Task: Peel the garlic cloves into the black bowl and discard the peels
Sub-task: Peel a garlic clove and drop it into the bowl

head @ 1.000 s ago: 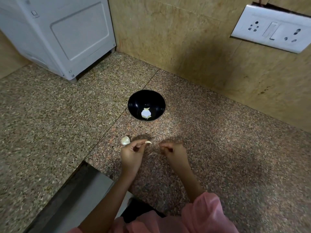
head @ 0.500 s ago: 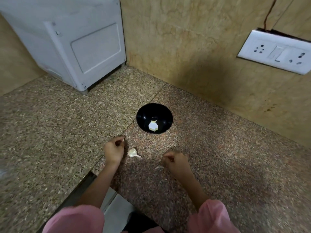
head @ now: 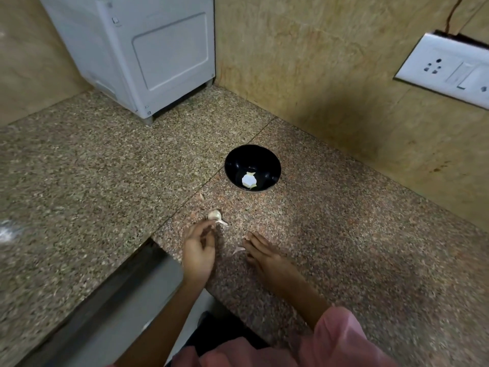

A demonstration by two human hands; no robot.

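Well, I see the black bowl point(head: 234, 161) far on the granite counter point(head: 344, 234), pale peeled garlic point(head: 248, 180) in its bottom. Nearer, an unpeeled clove point(head: 215, 215) lies just beyond the left hand point(head: 198, 251), whose loosely curled fingers hold nothing; whether they touch it I cannot tell. The right hand point(head: 264, 254) lies flat with straight fingers, a peel scrap point(head: 238, 250) just left of it.

Black bowl point(head: 252, 168) upright holding peeled garlic point(head: 248, 180), unpeeled clove point(head: 215, 216) nearby on counter

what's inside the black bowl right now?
Black bowl holds a small pale heap of peeled garlic at its bottom; glare hides the count. Nothing else shows inside; under the heap is covered.
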